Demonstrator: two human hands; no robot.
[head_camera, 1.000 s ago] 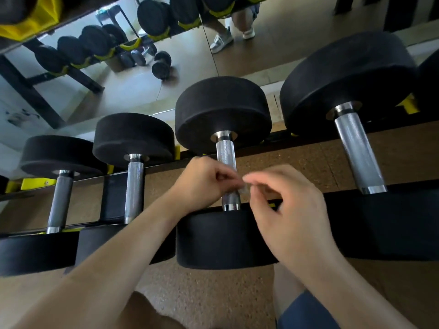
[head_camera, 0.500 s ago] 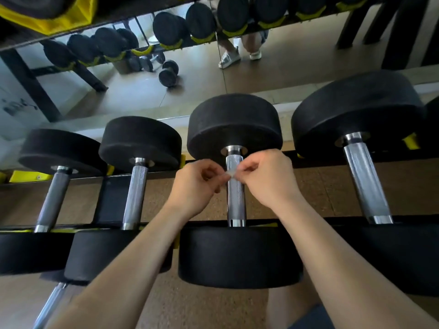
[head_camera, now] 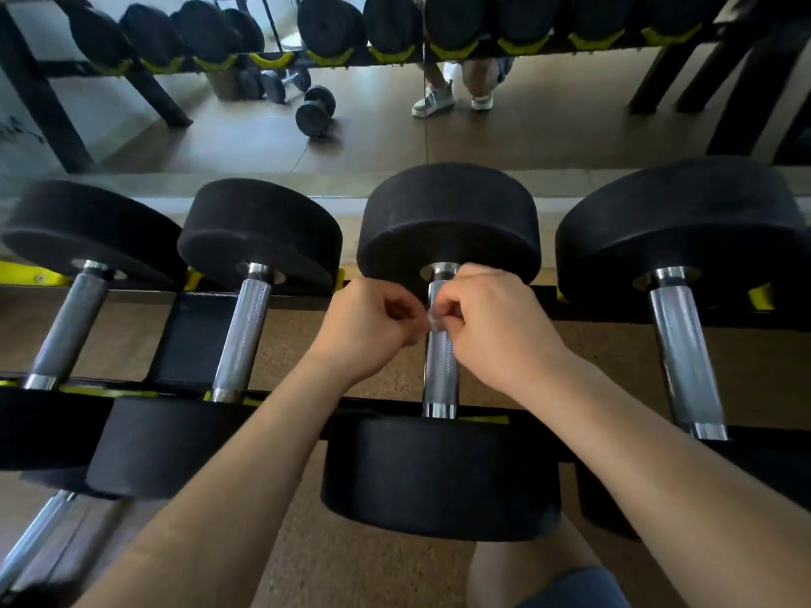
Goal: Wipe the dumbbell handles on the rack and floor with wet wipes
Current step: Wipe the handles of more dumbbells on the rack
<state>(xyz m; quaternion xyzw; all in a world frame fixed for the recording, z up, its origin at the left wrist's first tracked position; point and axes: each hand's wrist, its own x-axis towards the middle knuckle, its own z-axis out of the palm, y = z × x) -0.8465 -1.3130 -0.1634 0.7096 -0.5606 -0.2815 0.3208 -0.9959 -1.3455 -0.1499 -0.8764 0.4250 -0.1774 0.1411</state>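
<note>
Several black dumbbells with knurled steel handles lie side by side on a black and yellow rack (head_camera: pixel 184 340). Both my hands meet over the handle (head_camera: pixel 440 375) of the third dumbbell, just below its far head (head_camera: pixel 447 221). My left hand (head_camera: pixel 368 326) and my right hand (head_camera: pixel 491 326) have curled fingers that pinch a small, thin, pale piece (head_camera: pixel 432 320) between them, against the upper part of the handle. What that piece is I cannot tell for sure; it looks like a small wipe or a packet.
More handles lie to the left (head_camera: pixel 243 340) and to the right (head_camera: pixel 682 357). A mirror behind the rack reflects an upper rack tier, loose dumbbells (head_camera: pixel 313 109) on the floor and a squatting person's shoes. A lower-tier handle (head_camera: pixel 30 546) shows at bottom left. Brown speckled floor lies below.
Both hands have moved up the third handle from its near end towards the far head, staying together on the small piece. The view has drifted a little to show more of the mirror.
</note>
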